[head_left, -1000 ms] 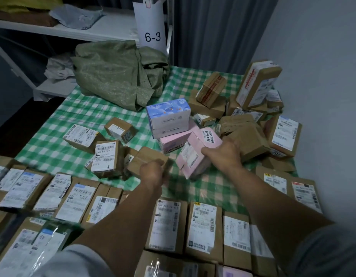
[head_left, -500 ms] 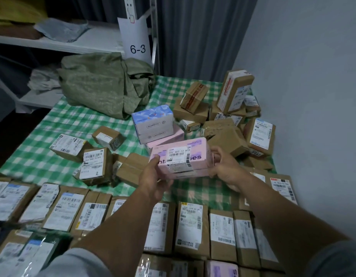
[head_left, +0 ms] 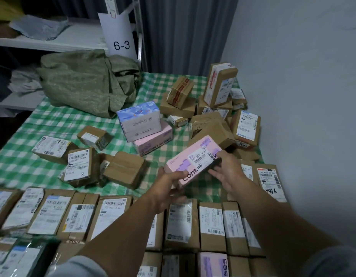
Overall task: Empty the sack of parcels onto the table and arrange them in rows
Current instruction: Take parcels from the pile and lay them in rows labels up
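Both hands are holding a pink contact-lens box tilted above the table, towards its right edge, just beyond the rows of parcels. The left hand is clamping the box's lower end, thumb on top, its fingers curling underneath out of sight. The right hand is gripping the upper end and covering part of the label. The green sack is lying crumpled at the far left corner. The rows are running off the near edge, their labels blurring.
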`<action>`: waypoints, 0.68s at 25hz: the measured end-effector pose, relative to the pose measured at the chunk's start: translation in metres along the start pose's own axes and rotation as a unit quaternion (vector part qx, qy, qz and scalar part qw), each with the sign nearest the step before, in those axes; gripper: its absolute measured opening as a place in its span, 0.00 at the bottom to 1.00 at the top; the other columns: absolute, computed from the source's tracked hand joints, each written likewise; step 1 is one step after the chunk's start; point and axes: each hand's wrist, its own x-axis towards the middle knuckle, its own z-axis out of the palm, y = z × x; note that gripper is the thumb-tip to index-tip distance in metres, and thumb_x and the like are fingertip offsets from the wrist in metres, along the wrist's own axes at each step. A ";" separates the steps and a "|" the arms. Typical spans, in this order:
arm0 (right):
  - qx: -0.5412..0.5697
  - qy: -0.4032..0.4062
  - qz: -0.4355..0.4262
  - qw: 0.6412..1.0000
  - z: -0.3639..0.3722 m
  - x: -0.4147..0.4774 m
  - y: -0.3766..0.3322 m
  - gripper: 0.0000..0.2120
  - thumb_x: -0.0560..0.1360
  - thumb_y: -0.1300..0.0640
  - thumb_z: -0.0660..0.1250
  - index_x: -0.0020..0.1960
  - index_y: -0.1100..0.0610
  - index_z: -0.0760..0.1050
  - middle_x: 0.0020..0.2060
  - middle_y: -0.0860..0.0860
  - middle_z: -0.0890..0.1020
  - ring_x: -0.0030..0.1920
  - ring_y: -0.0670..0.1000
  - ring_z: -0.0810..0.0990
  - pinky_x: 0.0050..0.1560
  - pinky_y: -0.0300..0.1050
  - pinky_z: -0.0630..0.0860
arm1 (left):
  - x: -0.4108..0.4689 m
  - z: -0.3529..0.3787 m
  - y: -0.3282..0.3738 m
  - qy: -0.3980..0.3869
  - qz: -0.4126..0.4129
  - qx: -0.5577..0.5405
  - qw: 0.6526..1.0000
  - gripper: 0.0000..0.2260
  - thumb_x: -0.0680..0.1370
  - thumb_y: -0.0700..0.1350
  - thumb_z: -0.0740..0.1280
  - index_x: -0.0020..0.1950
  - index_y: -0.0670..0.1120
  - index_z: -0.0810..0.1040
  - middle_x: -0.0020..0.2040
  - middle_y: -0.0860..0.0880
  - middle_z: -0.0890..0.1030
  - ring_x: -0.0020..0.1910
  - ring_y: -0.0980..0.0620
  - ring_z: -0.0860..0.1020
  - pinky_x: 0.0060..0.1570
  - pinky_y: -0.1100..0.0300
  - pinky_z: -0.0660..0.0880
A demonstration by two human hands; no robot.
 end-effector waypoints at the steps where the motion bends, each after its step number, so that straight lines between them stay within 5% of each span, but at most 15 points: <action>1: 0.003 -0.008 0.005 1.000 -0.004 0.001 0.003 0.10 0.82 0.56 0.64 0.63 0.56 0.73 0.53 0.54 0.86 0.55 0.55 0.84 0.61 0.57 0.80 | 0.002 0.006 -0.003 -0.011 -0.006 0.007 1.000 0.26 0.73 0.45 0.76 0.67 0.53 0.68 0.58 0.41 0.80 0.55 0.38 0.80 0.44 0.44 0.82; 5: -0.094 -0.018 0.014 0.995 -0.020 0.004 0.013 0.15 0.79 0.56 0.70 0.65 0.51 0.72 0.56 0.52 0.85 0.53 0.54 0.83 0.55 0.58 0.82 | 0.011 0.021 -0.006 -0.029 -0.014 0.045 0.999 0.29 0.70 0.49 0.79 0.67 0.54 0.70 0.58 0.43 0.82 0.55 0.40 0.82 0.46 0.43 0.83; 9: -0.265 0.090 -0.127 0.952 -0.042 0.005 0.000 0.30 0.75 0.61 0.72 0.74 0.53 0.66 0.67 0.51 0.74 0.60 0.53 0.76 0.50 0.41 0.79 | 0.024 0.019 0.008 -0.013 0.019 0.090 0.996 0.22 0.73 0.43 0.74 0.64 0.54 0.71 0.52 0.48 0.86 0.54 0.45 0.82 0.51 0.48 0.77; 10: -0.334 0.058 -0.152 0.928 -0.045 0.006 -0.003 0.38 0.73 0.64 0.74 0.77 0.52 0.62 0.73 0.50 0.68 0.66 0.53 0.72 0.49 0.39 0.81 | 0.026 0.021 0.013 -0.009 0.028 0.096 0.995 0.22 0.73 0.43 0.73 0.64 0.53 0.71 0.53 0.47 0.86 0.53 0.45 0.83 0.51 0.49 0.76; 11: -0.412 0.003 -0.168 0.896 -0.045 0.007 -0.003 0.46 0.69 0.66 0.75 0.80 0.49 0.57 0.77 0.48 0.60 0.73 0.55 0.66 0.55 0.47 0.82 | 0.029 0.023 0.018 -0.001 0.035 0.104 0.994 0.25 0.71 0.44 0.73 0.65 0.52 0.69 0.55 0.46 0.85 0.52 0.45 0.83 0.50 0.50 0.76; 13: -0.566 -0.107 -0.186 0.796 -0.040 0.005 0.000 0.55 0.66 0.62 0.79 0.82 0.48 0.49 0.80 0.46 0.53 0.79 0.57 0.54 0.74 0.62 0.67 | 0.034 0.031 0.026 0.010 0.053 0.125 0.991 0.30 0.66 0.48 0.74 0.66 0.50 0.71 0.57 0.45 0.85 0.52 0.43 0.84 0.52 0.48 0.79; 14: -0.604 -0.138 -0.193 0.761 -0.035 0.003 0.002 0.55 0.66 0.59 0.79 0.82 0.49 0.48 0.80 0.48 0.54 0.79 0.56 0.53 0.76 0.62 0.61 | 0.038 0.036 0.028 0.016 0.064 0.138 0.988 0.26 0.66 0.47 0.74 0.64 0.50 0.74 0.54 0.46 0.86 0.51 0.44 0.85 0.53 0.48 0.79; 15: -0.605 -0.158 -0.197 0.755 -0.033 0.006 0.007 0.55 0.66 0.56 0.79 0.81 0.49 0.48 0.78 0.49 0.57 0.77 0.55 0.57 0.75 0.60 0.62 | 0.039 0.041 0.030 0.027 0.075 0.143 0.987 0.21 0.68 0.44 0.73 0.61 0.51 0.77 0.51 0.47 0.86 0.50 0.45 0.84 0.51 0.51 0.79; 17: -0.548 -0.169 -0.188 0.797 -0.029 0.009 0.012 0.50 0.65 0.52 0.79 0.78 0.47 0.54 0.71 0.50 0.66 0.70 0.54 0.66 0.66 0.55 0.71 | 0.044 0.047 0.033 0.062 0.090 0.105 0.988 0.21 0.71 0.40 0.73 0.63 0.51 0.77 0.50 0.49 0.85 0.52 0.47 0.82 0.47 0.58 0.74</action>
